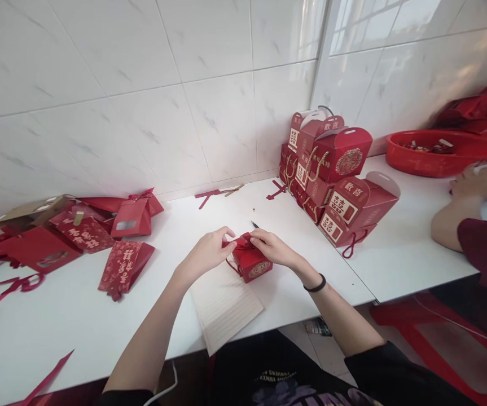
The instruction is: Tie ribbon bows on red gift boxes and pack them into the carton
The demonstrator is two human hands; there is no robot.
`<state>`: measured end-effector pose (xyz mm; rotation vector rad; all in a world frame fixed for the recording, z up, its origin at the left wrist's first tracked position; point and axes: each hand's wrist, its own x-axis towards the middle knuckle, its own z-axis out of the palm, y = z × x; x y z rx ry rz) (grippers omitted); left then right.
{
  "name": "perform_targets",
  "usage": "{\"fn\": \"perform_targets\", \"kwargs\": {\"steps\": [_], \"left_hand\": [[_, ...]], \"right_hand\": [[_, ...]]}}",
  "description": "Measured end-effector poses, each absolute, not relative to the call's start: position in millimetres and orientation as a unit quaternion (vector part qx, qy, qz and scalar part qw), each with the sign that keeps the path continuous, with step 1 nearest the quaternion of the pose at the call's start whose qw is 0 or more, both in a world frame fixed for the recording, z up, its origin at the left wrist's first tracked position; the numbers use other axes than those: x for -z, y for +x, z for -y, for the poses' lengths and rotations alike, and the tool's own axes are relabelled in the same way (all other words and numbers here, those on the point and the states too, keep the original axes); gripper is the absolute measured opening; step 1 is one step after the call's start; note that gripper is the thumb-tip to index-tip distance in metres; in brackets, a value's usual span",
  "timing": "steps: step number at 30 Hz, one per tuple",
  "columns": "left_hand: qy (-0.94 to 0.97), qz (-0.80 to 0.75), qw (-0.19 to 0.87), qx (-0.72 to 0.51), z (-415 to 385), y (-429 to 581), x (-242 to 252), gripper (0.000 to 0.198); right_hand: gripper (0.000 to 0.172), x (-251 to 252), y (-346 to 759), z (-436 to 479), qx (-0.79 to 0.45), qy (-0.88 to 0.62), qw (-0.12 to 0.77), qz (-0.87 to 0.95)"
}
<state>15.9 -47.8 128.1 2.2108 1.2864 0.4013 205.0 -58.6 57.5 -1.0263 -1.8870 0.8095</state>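
A small red gift box (258, 269) with a round gold emblem on its front stands on the white table, partly over a lined paper pad (226, 310). My left hand (209, 248) is at the top left of the box, its fingertips closed on the upper edge. From the other side, my right hand (272, 247) pinches the top of the same box with thumb and fingers. Exactly which flap or cord lies between the fingertips is hard to make out. A red cord hangs at the box's left side. Just behind the right fingers, a dark pen (254, 225) shows.
Stacked red gift boxes (345, 152) stand to the right. Red bags (127, 265) and ribbons (10, 287) lie left. Ribbon pieces (207, 196) rest near the wall. Farther right are a red basin (421, 163) and another person's hand (472, 183).
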Motion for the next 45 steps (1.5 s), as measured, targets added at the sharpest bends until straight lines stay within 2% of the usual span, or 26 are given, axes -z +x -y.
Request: {"fn": "perform_targets", "kwargs": {"steps": [2, 6, 11, 15, 20, 23, 26, 28, 30, 35, 40, 45], "left_hand": [[0.835, -0.461, 0.279, -0.112, 51.9, 16.6, -134.3, 0.023], [0.859, -0.419, 0.283, -0.081, 60.3, 20.8, -138.1, 0.017], [0.882, -0.413, 0.211, -0.083, 63.1, 24.3, -130.7, 0.02], [0.904, -0.394, 0.141, -0.088, 62.7, 25.5, -126.9, 0.02], [0.914, -0.377, 0.105, -0.107, 62.9, 29.8, -128.0, 0.022], [0.917, -0.365, 0.104, -0.121, 61.2, 32.6, -127.3, 0.027], [0.919, -0.361, 0.093, -0.125, 58.3, 34.4, -125.4, 0.027], [0.921, -0.357, 0.09, -0.127, 55.8, 35.3, -123.5, 0.026], [0.924, -0.345, 0.094, -0.139, 52.7, 36.1, -120.9, 0.024], [0.925, -0.314, 0.121, -0.176, 45.3, 37.6, -114.3, 0.023], [0.898, -0.336, 0.191, -0.209, 40.1, 37.1, -109.9, 0.016], [0.884, -0.31, 0.245, -0.249, 38.7, 35.5, -107.9, 0.013]], "right_hand": [[0.024, -56.9, 207.0, 60.4, -0.316, -0.413, 0.417, 0.746], [0.022, -55.8, 211.6, 67.4, -0.354, -0.416, 0.421, 0.724], [0.014, -55.0, 214.9, 76.3, -0.41, -0.457, 0.441, 0.655], [0.014, -53.0, 213.2, 78.9, -0.375, -0.465, 0.454, 0.661], [0.023, -51.3, 210.0, 81.0, -0.306, -0.445, 0.424, 0.727], [0.017, -49.3, 207.4, 81.8, -0.319, -0.456, 0.439, 0.706], [0.022, -45.7, 204.8, 80.7, -0.347, -0.481, 0.473, 0.652], [0.019, -43.9, 203.8, 79.4, -0.357, -0.49, 0.472, 0.64], [0.012, -43.5, 203.4, 78.6, -0.348, -0.492, 0.461, 0.651], [0.019, -46.0, 203.3, 79.6, -0.324, -0.493, 0.449, 0.671], [0.017, -44.9, 204.0, 80.0, -0.326, -0.493, 0.416, 0.692], [0.014, -42.2, 203.8, 78.7, -0.28, -0.477, 0.446, 0.704]]}}
